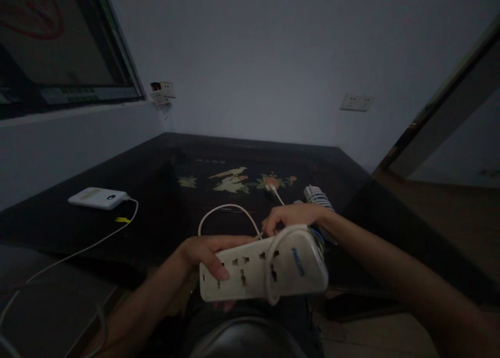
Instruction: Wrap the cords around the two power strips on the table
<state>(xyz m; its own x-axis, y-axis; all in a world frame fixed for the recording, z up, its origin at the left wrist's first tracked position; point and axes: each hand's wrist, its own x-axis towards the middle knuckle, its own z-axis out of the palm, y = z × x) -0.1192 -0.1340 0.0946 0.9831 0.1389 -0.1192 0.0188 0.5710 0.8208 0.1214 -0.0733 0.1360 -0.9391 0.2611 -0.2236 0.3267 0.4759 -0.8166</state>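
A white power strip (253, 279) with a blue brand mark is held tilted above the table's near edge. My left hand (205, 253) grips its left end, thumb on the socket face and fingers underneath. The strip's white cord (230, 206) arcs behind it, and one turn passes around its right part. Behind the strip's upper edge, my right hand (291, 216) is closed with bent fingers on the cord; the fingertips are partly hidden. Beyond that hand, the cord's end, apparently a plug (269, 185), lies on the tabletop.
The dark table (156, 163) has a painted bird and flowers. At left lies a white device (97, 197) with a thin cable and yellow tag (123, 220). A white object wrapped in cable (317, 195) lies beyond my right wrist. Wall sockets (356, 102) are behind.
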